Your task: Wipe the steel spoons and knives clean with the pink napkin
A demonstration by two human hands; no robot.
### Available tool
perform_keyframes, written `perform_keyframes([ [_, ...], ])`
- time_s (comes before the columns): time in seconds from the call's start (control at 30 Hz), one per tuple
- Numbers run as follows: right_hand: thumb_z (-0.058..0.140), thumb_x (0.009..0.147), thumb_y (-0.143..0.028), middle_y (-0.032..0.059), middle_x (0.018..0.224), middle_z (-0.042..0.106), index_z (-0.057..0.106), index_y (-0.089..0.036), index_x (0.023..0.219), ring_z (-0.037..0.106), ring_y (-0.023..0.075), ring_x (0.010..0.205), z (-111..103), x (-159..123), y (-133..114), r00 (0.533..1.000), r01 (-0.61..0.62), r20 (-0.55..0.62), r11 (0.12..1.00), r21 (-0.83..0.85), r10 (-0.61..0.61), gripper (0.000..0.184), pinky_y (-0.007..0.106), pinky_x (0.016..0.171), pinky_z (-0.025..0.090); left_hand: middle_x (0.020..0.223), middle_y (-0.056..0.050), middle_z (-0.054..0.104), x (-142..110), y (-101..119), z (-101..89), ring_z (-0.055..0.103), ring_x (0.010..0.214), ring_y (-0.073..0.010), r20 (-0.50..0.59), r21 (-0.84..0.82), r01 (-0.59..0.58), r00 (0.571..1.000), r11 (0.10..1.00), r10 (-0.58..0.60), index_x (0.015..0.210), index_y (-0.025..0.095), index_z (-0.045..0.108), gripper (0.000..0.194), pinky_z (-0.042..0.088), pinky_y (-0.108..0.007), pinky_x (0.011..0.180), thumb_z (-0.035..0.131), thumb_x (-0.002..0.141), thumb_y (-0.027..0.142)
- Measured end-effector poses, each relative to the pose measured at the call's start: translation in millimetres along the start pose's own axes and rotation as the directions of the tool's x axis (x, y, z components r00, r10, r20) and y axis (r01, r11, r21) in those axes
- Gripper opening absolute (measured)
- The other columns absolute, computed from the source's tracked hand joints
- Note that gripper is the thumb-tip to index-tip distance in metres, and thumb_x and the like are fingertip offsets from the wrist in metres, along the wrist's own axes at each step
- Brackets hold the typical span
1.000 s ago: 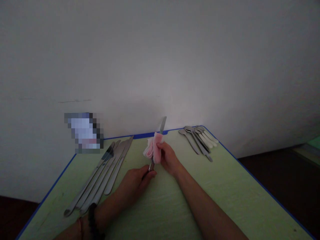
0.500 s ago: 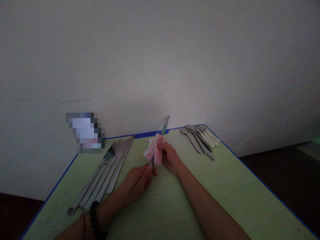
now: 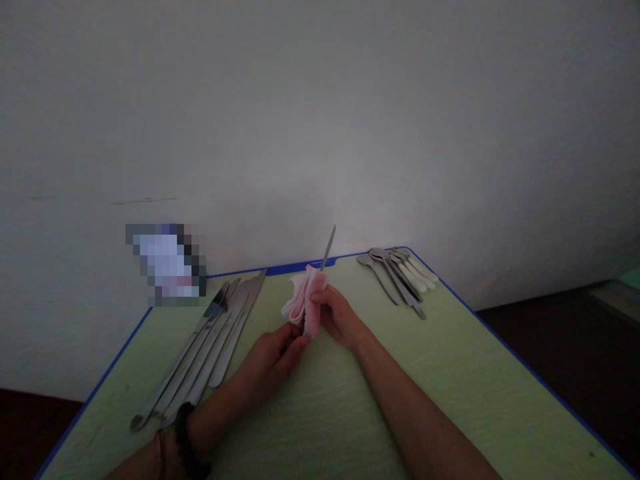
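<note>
A table knife [image 3: 328, 247] is held tilted over the table, its metal blade pointing up and away toward the wall. A folded pink and white cloth [image 3: 313, 303] is wrapped around its middle. My right hand [image 3: 337, 313] is closed on the cloth, thumb on the near face, pressing it about the knife. My left hand [image 3: 280, 353] is closed around the lower end of the knife, just below the cloth; that end is mostly hidden by the fingers.
Several table knives [image 3: 200, 360] lie side by side on the green table [image 3: 320, 427] at left. Spoons and forks [image 3: 397, 273], some with white handles, lie at the back right. A pixelated object [image 3: 165, 263] stands at the back left corner by the wall [image 3: 320, 120].
The knife has turned about its length, so its blade now shows edge-on instead of its flat side. The right hand and cloth have slid slightly down toward the left hand.
</note>
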State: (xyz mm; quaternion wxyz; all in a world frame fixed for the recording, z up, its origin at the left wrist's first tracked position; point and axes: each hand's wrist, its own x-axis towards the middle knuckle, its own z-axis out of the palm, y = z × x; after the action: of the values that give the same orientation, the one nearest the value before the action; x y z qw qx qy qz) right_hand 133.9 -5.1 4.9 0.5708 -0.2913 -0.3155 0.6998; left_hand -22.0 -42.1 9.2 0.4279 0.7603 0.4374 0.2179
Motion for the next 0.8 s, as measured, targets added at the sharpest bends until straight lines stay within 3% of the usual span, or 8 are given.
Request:
perform_keyframes([
  [0.23, 0.074, 0.056, -0.025, 0.0003, 0.069, 0.065, 0.064, -0.017, 0.077, 0.060, 0.0162, 0.070, -1.8, -2.1, -2.8, 0.994, -0.035, 0.101, 0.993, -0.117, 0.047, 0.025, 0.028, 0.068, 0.044, 0.065, -0.001, 0.059, -1.1, 1.3, -0.1, 0.050, 0.057, -0.0149, -0.043, 0.106, -0.024, 0.999, 0.994, 0.029, 0.075, 0.017, 0.055, 0.029, 0.034, -0.024, 0.054, 0.041, 0.087, 0.040],
  [0.43, 0.076, 0.056, -0.027, 0.0001, 0.063, 0.065, 0.065, -0.015, 0.078, 0.061, 0.0168, 0.068, -2.0, -5.2, -5.8, 0.977, -0.107, 0.168, 0.985, -0.133, 0.129, 0.027, 0.029, 0.068, 0.045, 0.064, -0.001, 0.059, -1.6, 3.5, -0.7, 0.048, 0.055, -0.0140, -0.032, 0.071, -0.040, 0.999, 0.997, 0.043, 0.078, 0.015, 0.060, 0.031, 0.034, -0.023, 0.051, 0.042, 0.085, 0.039],
  [0.8, 0.072, 0.058, -0.022, 0.0001, 0.065, 0.066, 0.065, -0.015, 0.072, 0.060, 0.0142, 0.064, -1.5, -3.7, -4.0, 0.988, -0.110, 0.097, 0.991, -0.074, 0.117, 0.017, 0.026, 0.065, 0.046, 0.064, 0.000, 0.056, -0.9, 2.9, 1.2, 0.046, 0.056, -0.0134, -0.061, -0.002, -0.008, 0.998, 1.000, 0.008, 0.079, 0.014, 0.061, 0.034, 0.034, -0.023, 0.051, 0.046, 0.085, 0.044],
])
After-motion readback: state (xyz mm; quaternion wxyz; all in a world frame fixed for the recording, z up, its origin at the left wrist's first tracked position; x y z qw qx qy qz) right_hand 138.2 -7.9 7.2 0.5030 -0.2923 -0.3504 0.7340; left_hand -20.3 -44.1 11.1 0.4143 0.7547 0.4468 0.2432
